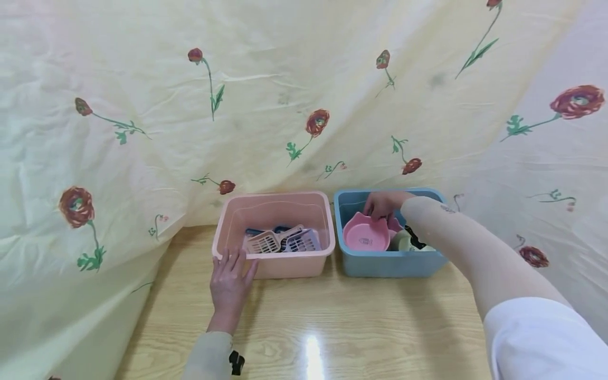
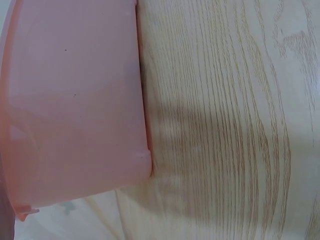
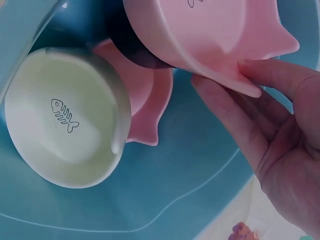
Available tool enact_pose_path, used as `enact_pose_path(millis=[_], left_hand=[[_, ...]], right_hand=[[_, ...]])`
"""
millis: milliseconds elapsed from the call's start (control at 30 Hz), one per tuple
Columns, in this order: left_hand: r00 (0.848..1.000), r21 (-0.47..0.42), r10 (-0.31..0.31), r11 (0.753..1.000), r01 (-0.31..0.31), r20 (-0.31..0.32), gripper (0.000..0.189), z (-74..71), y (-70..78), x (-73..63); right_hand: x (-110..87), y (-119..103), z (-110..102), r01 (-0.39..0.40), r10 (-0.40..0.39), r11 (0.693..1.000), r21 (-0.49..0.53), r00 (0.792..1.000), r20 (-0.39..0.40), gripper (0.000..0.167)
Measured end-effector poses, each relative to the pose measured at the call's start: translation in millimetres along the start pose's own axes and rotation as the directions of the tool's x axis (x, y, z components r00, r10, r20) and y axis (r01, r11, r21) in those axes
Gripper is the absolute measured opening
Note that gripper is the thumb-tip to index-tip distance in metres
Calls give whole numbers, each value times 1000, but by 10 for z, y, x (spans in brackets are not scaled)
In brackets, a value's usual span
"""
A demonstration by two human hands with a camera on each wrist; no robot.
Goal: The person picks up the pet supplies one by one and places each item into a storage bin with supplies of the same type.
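Observation:
My right hand (image 1: 381, 205) reaches into the blue bin (image 1: 389, 265) and pinches the rim of a pink cat-eared pet bowl (image 3: 210, 30) between thumb and fingers. In the head view that pink bowl is tilted, its inside facing me. Beneath it in the right wrist view lie another pink eared bowl (image 3: 145, 85) and a pale green bowl (image 3: 65, 120) with a fishbone print. My left hand (image 1: 231, 282) rests on the near rim of the pink bin (image 1: 290, 268), fingers stretched over the edge. Only the bin's outer wall fills most of the left wrist view's left side.
Inside the pink bin lie several slotted litter scoops, among them a beige scoop (image 1: 264, 243) and a lilac scoop (image 1: 304, 241). Both bins stand side by side on a wooden table (image 1: 361, 327). A flowered cloth (image 1: 266, 132) hangs behind them.

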State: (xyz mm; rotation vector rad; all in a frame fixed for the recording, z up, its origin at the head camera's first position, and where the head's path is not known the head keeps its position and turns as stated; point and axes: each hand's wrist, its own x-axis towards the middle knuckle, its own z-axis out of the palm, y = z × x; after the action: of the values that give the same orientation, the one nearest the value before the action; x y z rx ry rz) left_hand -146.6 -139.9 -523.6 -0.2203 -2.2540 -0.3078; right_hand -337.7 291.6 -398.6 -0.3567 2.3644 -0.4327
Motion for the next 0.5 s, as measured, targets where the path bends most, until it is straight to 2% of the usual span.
enact_pose_path(millis=[300, 500], left_hand=[[1000, -14, -7, 1000, 7, 7, 52, -12, 25, -1], [1000, -9, -2, 1000, 2, 2, 52, -23, 11, 18]], right_hand=[[18, -31, 104, -4, 4, 1000, -21, 1000, -14, 40], [21, -55, 84, 0, -2, 999, 38, 999, 35, 54]])
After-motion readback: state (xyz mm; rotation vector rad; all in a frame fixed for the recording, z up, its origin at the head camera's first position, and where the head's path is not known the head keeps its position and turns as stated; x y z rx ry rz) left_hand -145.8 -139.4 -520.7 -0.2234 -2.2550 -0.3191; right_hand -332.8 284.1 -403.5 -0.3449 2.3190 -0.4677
